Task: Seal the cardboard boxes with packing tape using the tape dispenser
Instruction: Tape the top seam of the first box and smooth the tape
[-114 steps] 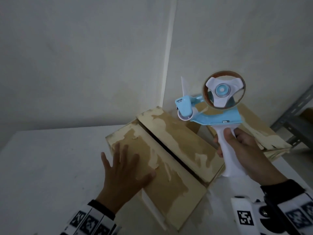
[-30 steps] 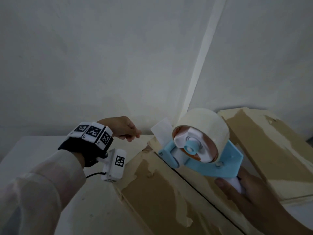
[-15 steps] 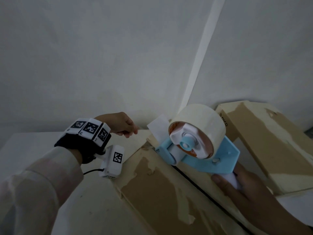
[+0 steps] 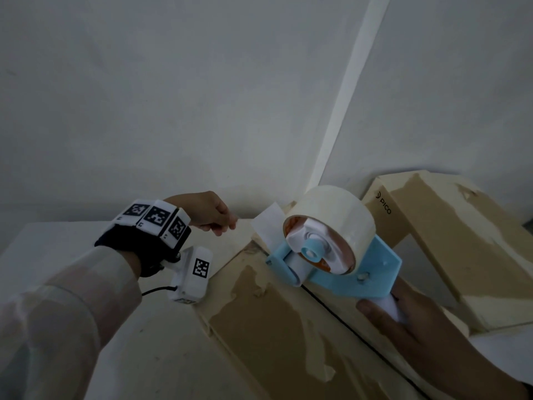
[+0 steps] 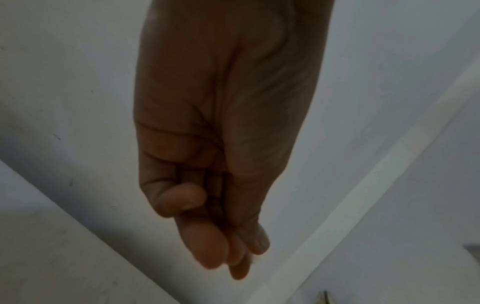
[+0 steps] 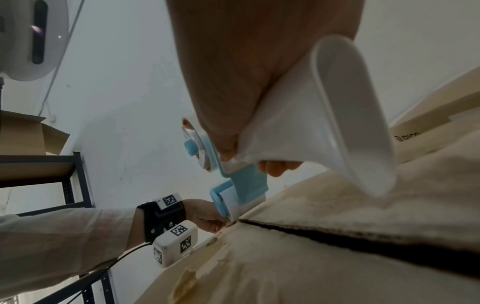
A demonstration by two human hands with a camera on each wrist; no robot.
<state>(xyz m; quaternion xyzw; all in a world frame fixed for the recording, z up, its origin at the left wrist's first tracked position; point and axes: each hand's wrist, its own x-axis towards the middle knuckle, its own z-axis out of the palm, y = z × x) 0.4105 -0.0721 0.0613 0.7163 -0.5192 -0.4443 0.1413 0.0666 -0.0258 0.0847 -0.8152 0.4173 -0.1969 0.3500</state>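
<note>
A worn cardboard box point(image 4: 274, 327) lies on the table with its dark centre seam point(image 4: 346, 321) running toward me. My right hand point(image 4: 403, 321) grips the white handle of the blue tape dispenser point(image 4: 340, 264). Its pale tape roll point(image 4: 331, 215) stands up, and its mouth point(image 6: 231, 211) rests on the far end of the seam. My left hand point(image 4: 213, 216) hovers just beyond that end, with thumb and fingertips point(image 5: 228, 246) pinched together beside the dispenser's mouth. The tape end between them is barely visible.
A second taller cardboard box point(image 4: 461, 249) sits behind and to the right, close to the dispenser. The white table point(image 4: 144, 342) meets the wall corner just past my left hand. Dark metal shelving point(image 6: 72, 185) holding another carton point(image 6: 23, 133) stands off to the side.
My left hand left the box top and moved to the far end. The dispenser came down from the air onto the far end of the seam. Over the last second both hands barely moved.
</note>
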